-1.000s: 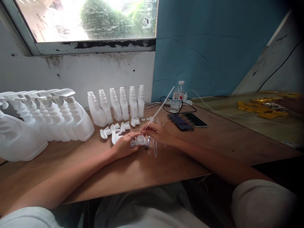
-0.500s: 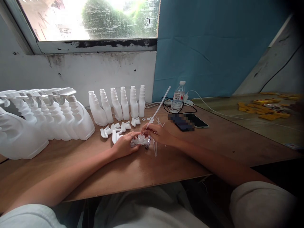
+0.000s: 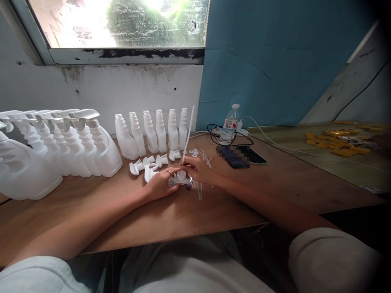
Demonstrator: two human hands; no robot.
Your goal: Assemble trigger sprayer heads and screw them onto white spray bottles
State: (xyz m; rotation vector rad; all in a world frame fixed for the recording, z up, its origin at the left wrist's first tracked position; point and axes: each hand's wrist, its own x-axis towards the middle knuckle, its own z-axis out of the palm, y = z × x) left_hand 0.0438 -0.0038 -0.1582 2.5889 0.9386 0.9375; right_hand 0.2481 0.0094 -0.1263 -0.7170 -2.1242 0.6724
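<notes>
My left hand [image 3: 161,183], with a ring on one finger, is closed around a white spray trigger head [image 3: 181,177] low over the table. The round collar of the head faces up. Between the fingertips of my right hand [image 3: 198,171] is the lower end of a thin white tube [image 3: 188,130], which stands almost upright above the collar. Whether its end sits inside the collar is hidden by my fingers. Just left of my hands lie several more white spray heads [image 3: 161,161]. A small shiny cylinder [image 3: 190,184] lies beneath my right hand.
Loose tubes [image 3: 206,158] and small white washers [image 3: 195,153] lie behind my right hand. Several open white bottles [image 3: 151,134] stand along the wall, with bottles fitted with sprayers [image 3: 105,156] at left. Phones [image 3: 252,155], a cable and a water bottle [image 3: 228,128] are right.
The tube has swung from a rightward lean to nearly upright, and my right hand has shifted slightly left and up. My left hand keeps its hold on the spray head.
</notes>
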